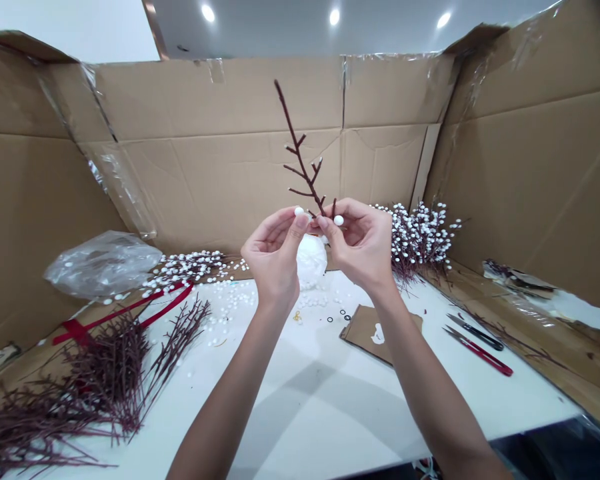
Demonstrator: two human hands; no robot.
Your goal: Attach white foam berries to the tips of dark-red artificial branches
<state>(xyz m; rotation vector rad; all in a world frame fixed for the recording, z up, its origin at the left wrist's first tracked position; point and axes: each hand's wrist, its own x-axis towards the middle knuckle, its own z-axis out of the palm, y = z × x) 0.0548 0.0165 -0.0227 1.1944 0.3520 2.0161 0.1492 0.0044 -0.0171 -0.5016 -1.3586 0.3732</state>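
In front of me my right hand is closed, its thumb and finger pinching the lower part of a brown artificial twig. The twig points up and tilts left, with several short side stems. My left hand is also closed, pinching at a small white ball beside a lower side stem. Whether that ball sits on the stem, I cannot tell. Another white ball shows by my right thumb, next to a short upright stem. Behind my hands stands a round white mass, partly hidden.
Bare brown twigs lie at left with a red ribbon. White-berried branches are at back right, more near a plastic bag. Cardboard, black snips and red-handled snips lie at right. Cardboard walls surround the table.
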